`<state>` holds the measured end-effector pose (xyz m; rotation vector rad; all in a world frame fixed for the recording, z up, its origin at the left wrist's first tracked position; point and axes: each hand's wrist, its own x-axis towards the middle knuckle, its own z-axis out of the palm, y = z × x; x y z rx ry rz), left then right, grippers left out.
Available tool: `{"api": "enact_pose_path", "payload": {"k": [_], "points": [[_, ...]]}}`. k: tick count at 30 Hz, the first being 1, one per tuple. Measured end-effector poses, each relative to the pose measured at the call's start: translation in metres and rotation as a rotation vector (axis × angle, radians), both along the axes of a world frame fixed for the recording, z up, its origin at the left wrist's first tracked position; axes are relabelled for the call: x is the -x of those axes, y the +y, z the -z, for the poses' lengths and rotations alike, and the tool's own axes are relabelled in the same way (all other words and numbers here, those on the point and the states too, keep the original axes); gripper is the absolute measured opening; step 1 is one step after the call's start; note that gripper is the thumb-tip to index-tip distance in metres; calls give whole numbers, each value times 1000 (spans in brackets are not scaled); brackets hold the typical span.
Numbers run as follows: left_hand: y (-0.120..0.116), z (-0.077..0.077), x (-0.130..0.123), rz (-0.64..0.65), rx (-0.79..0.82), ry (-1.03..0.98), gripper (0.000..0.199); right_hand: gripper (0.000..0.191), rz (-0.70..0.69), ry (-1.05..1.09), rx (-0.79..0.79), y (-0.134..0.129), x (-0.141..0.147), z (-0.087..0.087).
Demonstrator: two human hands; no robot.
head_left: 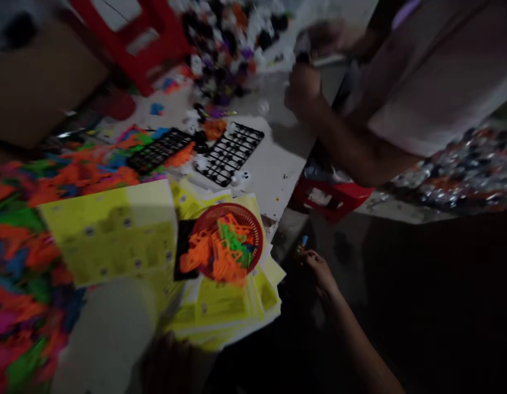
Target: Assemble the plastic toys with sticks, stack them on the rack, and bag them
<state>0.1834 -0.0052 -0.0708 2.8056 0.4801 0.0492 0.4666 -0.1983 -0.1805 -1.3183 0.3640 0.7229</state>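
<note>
Small blue-tipped piece [304,241] is pinched in the fingertips of the right hand [319,268], held out beside the surface [292,156]. The left hand [173,353], dark and blurred, is by the lower edge of the yellow sheets [220,303]; its grasp cannot be told. On those sheets rests a red basket [258,241] of orange and green plastic pieces [232,246]. Beyond lie two black grids [232,153] and a small white ghost figure [243,177]. A heap of bright pieces [23,262] spreads at left; across, another person [433,76] works with both hands raised.
</note>
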Motion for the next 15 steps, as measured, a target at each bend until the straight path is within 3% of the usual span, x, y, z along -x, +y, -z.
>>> {"api": "enact_pose_path", "payload": {"k": [2,4,6,8,11,15], "points": [[-14,-3,16,-101,-19,-110,59,31,-2,-122,-13,-23,14,-59],[-26,-1,23,-207,-14,-244,65,26,-82,-341,8,-29,30,-116],[-36,-3,27,-266,76,-383,58,21,-222,-585,8,-16,51,-164],[-45,-15,33,-398,276,-521,43,18,-413,-770,-46,11,84,-198],[-55,-49,57,-576,739,-782,45,16,-742,-864,-175,61,155,-220],[-55,-86,112,-623,1210,-946,52,16,-1065,-767,-299,113,266,-212]]}}
